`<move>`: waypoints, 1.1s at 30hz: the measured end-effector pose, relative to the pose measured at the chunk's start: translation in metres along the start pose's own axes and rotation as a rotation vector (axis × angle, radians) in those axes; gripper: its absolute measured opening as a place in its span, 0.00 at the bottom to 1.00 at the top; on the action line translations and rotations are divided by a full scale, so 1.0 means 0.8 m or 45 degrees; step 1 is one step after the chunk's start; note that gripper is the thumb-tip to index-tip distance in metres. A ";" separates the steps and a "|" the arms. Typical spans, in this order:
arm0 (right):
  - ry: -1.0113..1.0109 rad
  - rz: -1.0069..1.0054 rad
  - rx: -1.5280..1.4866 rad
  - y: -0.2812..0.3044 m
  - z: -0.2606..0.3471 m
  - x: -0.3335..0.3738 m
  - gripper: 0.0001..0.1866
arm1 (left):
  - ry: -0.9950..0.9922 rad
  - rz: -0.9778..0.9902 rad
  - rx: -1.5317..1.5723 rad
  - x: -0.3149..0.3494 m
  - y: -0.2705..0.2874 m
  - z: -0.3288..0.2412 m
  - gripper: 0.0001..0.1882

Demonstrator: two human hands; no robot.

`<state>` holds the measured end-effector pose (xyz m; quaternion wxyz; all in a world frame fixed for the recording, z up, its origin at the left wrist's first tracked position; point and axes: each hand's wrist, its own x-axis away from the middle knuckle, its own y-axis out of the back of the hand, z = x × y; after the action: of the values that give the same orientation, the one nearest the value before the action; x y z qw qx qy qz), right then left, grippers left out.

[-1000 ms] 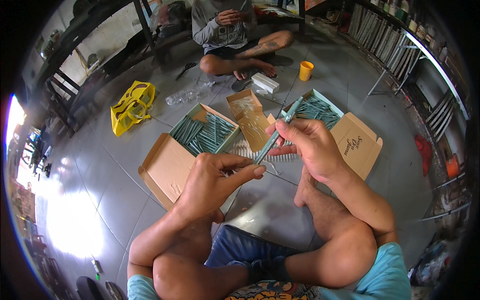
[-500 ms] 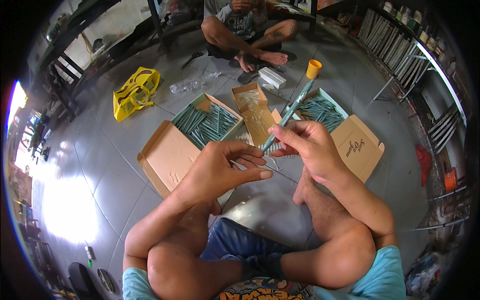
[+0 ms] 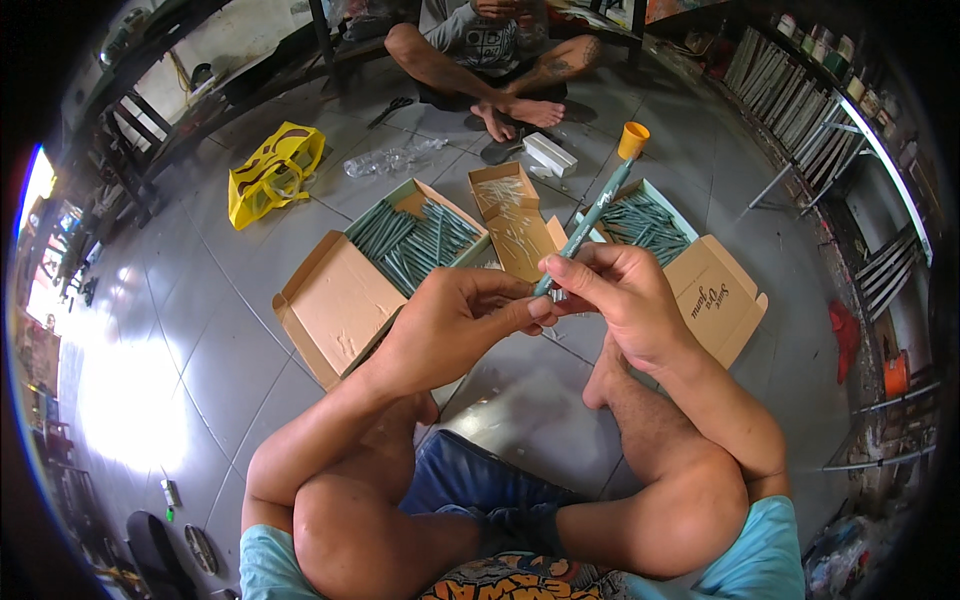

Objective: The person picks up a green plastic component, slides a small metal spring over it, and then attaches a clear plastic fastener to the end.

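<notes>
My right hand (image 3: 635, 305) grips a slim green pen (image 3: 601, 204) with pale markings, tilted up and away to the right. The thumb and fingers of my left hand (image 3: 450, 325) are closed at the pen's lower end, close to my right fingertips. What exactly sits between the left fingertips is partly hidden. Beyond my hands, an open box (image 3: 415, 240) full of similar green pens lies to the left. A second box (image 3: 640, 228) of pens is behind my right hand. Between them stands a brown carton (image 3: 508, 238) holding thin, clear sticks or tubes.
A yellow cup (image 3: 632, 141) shows just past the pen's upper end. Farther off are a white box (image 3: 550, 154), a clear plastic bottle (image 3: 392, 160) and a yellow bag (image 3: 272, 178). Another person (image 3: 490, 70) sits cross-legged opposite. A metal rack (image 3: 800, 120) runs along the right.
My left thumb has moved up and right, closing with the fingers at the pen's lower end. The right hand still grips the pen at nearly the same tilt.
</notes>
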<state>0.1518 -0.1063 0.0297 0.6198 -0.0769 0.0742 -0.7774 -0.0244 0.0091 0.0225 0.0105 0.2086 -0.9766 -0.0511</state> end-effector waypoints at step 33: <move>0.024 -0.037 0.118 0.002 0.001 0.002 0.14 | -0.041 -0.116 -0.274 -0.006 -0.001 -0.004 0.16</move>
<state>0.1532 -0.1079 0.0304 0.6108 -0.0420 0.0428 -0.7895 -0.0198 0.0099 0.0258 0.0149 0.2494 -0.9551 -0.1592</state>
